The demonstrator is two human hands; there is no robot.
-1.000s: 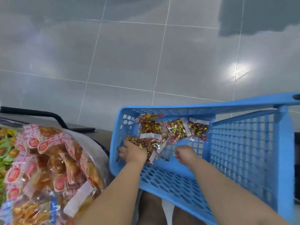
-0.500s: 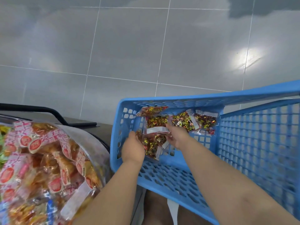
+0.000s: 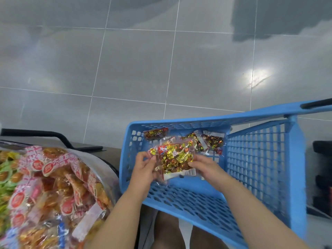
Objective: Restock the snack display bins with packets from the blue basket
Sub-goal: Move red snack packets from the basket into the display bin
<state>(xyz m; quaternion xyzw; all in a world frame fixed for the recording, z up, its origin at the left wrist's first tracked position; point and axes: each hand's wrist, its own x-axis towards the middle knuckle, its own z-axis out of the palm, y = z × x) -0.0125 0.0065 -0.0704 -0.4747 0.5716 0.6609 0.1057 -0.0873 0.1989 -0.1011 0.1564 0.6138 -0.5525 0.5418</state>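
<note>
Head camera looks down at your two hands over the blue basket (image 3: 260, 159). Your left hand (image 3: 145, 169) and your right hand (image 3: 206, 168) both hold one clear packet (image 3: 175, 159), one hand on each side. The fingers of both hands are curled round its edges, so it sits right between them. It may be more than one packet stacked; you cannot tell from here.

The packet is crinkly, see-through plastic. Inside are small lumpy sweets in shiny gold and red wrappers. A flat white label strip runs along the edge nearest your wrists.

Under your fingers is the basket, made of hard blue plastic with rows of little square holes, like a net. It is tipped up on its side. Just past your fingertips, more loose packets (image 3: 212, 141) of the same shiny kind lie against the basket's far wall.

Off to the side of your left fingers, well apart from them, is the display bin (image 3: 100, 159) with a smooth, round, clear rim. It is piled with soft clear bags (image 3: 53, 177) that have red and white tops and orange snacks inside.

Far beyond your fingers, the floor (image 3: 134, 69) is glossy grey square tiles.
</note>
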